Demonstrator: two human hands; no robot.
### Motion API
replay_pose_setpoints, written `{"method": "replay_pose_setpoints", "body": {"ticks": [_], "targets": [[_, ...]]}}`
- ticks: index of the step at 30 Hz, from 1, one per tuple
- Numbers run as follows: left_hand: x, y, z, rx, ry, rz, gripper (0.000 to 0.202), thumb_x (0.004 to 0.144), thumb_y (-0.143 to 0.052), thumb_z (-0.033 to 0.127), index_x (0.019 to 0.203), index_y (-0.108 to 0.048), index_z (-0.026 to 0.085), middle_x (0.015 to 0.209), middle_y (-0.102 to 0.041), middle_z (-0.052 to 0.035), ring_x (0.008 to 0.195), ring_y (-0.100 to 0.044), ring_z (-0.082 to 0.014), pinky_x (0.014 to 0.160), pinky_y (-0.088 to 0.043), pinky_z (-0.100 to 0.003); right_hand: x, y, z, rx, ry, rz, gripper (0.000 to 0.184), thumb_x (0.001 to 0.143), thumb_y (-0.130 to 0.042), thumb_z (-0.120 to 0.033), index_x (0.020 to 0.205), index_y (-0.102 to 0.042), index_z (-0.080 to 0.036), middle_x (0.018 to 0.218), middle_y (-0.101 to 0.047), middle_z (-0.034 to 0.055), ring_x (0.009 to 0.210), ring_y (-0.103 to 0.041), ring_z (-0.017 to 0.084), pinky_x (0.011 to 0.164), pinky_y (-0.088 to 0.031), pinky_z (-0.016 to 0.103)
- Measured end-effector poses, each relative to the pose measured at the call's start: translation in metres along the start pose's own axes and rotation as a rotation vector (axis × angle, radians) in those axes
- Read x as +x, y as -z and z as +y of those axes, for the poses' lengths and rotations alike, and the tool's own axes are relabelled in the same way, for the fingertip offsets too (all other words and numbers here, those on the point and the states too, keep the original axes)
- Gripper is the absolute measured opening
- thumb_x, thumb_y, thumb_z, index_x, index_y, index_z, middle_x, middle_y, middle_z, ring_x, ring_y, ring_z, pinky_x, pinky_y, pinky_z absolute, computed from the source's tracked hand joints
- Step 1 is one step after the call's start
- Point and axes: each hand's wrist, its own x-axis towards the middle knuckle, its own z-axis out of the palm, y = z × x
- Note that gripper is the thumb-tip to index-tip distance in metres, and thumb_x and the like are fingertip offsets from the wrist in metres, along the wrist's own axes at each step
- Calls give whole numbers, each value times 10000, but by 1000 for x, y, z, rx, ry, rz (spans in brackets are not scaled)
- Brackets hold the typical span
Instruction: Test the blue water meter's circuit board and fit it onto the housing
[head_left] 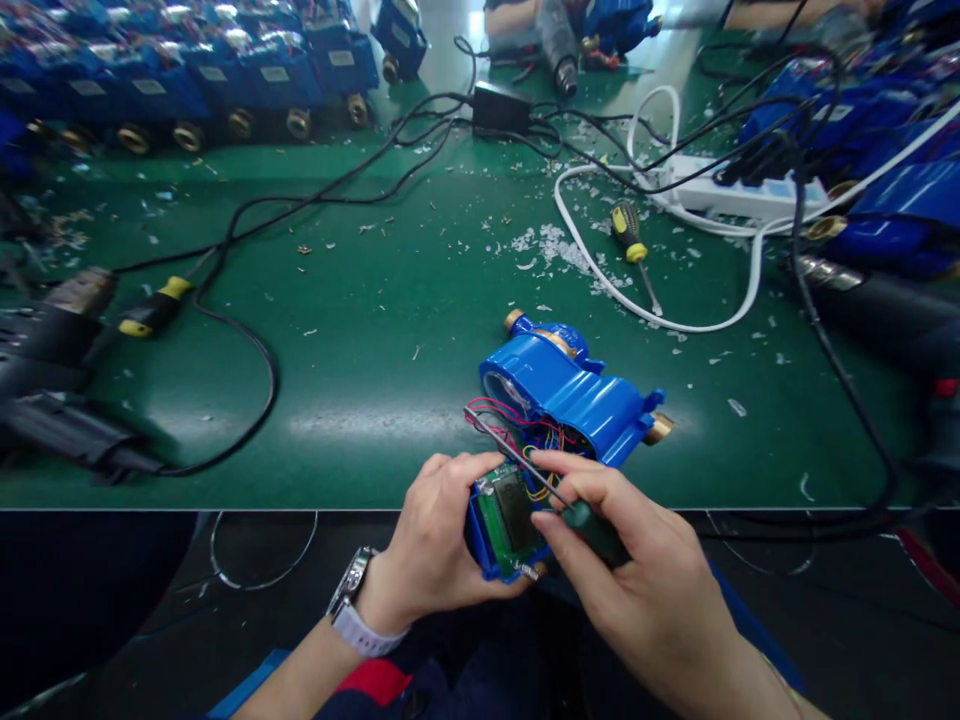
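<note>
My left hand [442,535] is closed around a blue housing that carries a green circuit board with a dark display [511,515], just off the table's front edge. My right hand [637,570] grips the dark green handle of a screwdriver [596,530]. Its thin shaft slants up and left above the board, with the tip near some red wires [495,415]. Coloured wires run from the board side into a blue water meter body [566,385] with brass ends, lying on its side at the table edge. Part of the wiring is hidden behind my right fingers.
Two yellow-black screwdrivers [628,232] lie on the green table [360,330], amid plastic scraps. Black cables, a white power strip [720,190] and heat guns [52,390] surround the area. Rows of blue meters [262,75] stand at back left. Another person's arm [514,18] shows across the table.
</note>
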Motion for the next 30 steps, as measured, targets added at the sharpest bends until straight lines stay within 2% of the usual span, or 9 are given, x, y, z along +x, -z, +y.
{"method": "replay_pose_setpoints", "body": {"ticks": [2, 5, 9, 15, 22, 26, 30], "targets": [[5, 4, 3, 16, -64, 8, 673, 733, -705, 441, 1273, -396, 188, 956, -698, -83, 740, -691, -250, 660, -524, -372, 9, -1, -3, -96, 31, -15, 85, 966, -524, -151, 1013, -529, -221, 1106, -698, 55, 953, -704, 202, 790, -541, 264], [10, 8, 7, 36, -130, -5, 712, 728, -721, 417, 1303, -379, 173, 937, -702, -83, 739, -688, -253, 657, -506, -369, 23, -1, -6, -134, 55, 8, 96, 939, -525, -139, 995, -562, -209, 909, -699, 24, 768, -706, 207, 643, -512, 275], [12, 11, 10, 33, -136, -1, 772, 719, -746, 441, 1335, -361, 179, 969, -707, -90, 773, -699, -259, 678, -513, -365, 30, -4, -8, -25, 77, 98, 111, 899, -549, -105, 925, -561, -213, 822, -660, -18, 715, -669, 159, 660, -492, 241], [10, 8, 16, -30, -45, 35, 762, 707, -756, 520, 1300, -405, 193, 1036, -705, -103, 847, -723, -270, 730, -578, -377, 25, -7, -8, 35, 66, 210, 152, 918, -528, -76, 909, -534, -228, 826, -637, -16, 746, -652, 154, 687, -511, 232], [10, 5, 21, -162, 77, 68, 705, 750, -715, 582, 1269, -436, 196, 1050, -672, -90, 906, -727, -246, 807, -619, -350, 26, -7, -6, -8, 60, 254, 154, 931, -508, -76, 939, -508, -230, 839, -578, -21, 750, -613, 138, 671, -481, 212], [10, 3, 21, -285, 160, 44, 691, 762, -696, 600, 1264, -429, 207, 1066, -656, -84, 891, -727, -230, 794, -627, -344, 26, -7, -3, -62, 73, 240, 163, 929, -485, -64, 945, -490, -227, 851, -571, -17, 765, -606, 146, 704, -461, 234], [10, 2, 20, -339, 201, -5, 710, 747, -705, 600, 1269, -415, 217, 1058, -644, -76, 886, -724, -233, 789, -627, -359, 26, -3, 1, -99, 92, 167, 160, 924, -465, -60, 948, -503, -214, 835, -583, -3, 772, -616, 169, 701, -449, 259]]}}
